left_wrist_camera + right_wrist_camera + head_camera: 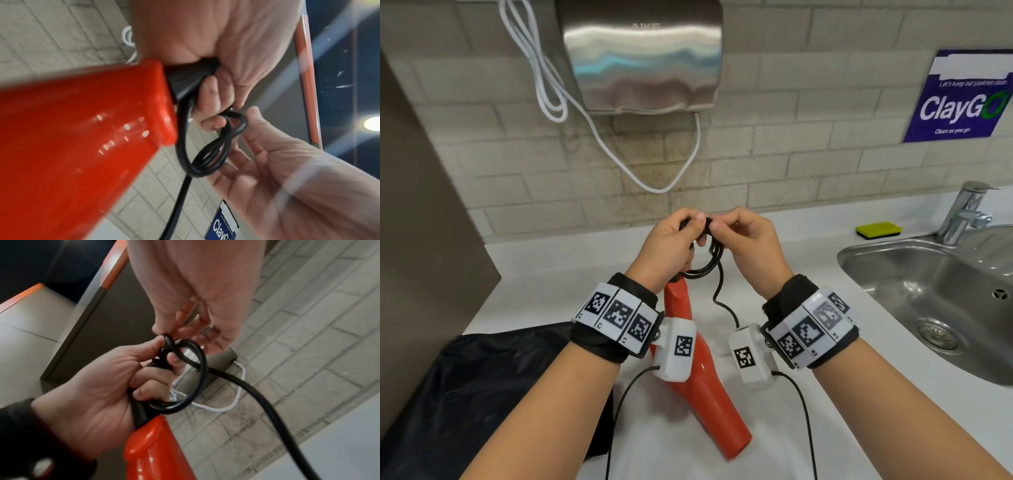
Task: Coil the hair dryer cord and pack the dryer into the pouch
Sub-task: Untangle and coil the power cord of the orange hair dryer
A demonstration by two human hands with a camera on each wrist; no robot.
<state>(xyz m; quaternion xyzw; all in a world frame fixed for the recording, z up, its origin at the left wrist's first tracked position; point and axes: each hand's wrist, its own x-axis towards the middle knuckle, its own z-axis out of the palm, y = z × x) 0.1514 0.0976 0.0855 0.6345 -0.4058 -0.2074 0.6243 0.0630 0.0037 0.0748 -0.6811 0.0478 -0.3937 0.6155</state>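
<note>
A red hair dryer (pixel 709 394) (pixel 82 138) (pixel 152 451) hangs handle-up, its nozzle low over the white counter (pixel 825 342). Its black cord (pixel 717 260) (pixel 207 159) (pixel 202 363) is gathered in a few small loops at the handle end. My left hand (pixel 671 240) (pixel 209 97) (pixel 92 386) grips the cord's stiff black base and the loops. My right hand (pixel 746 240) (pixel 277 178) (pixel 195 296) pinches the top of the loops with thumb and fingers. The rest of the cord trails down behind my right wrist. A black pouch (pixel 493 394) lies on the counter at the lower left.
A steel sink (pixel 928 274) with a faucet (pixel 962 212) is at the right, and a yellow-green sponge (pixel 878 229) lies behind it. A wall hand dryer (pixel 640 54) with a white cable (pixel 602 137) hangs above. A grey panel (pixel 421 205) bounds the left.
</note>
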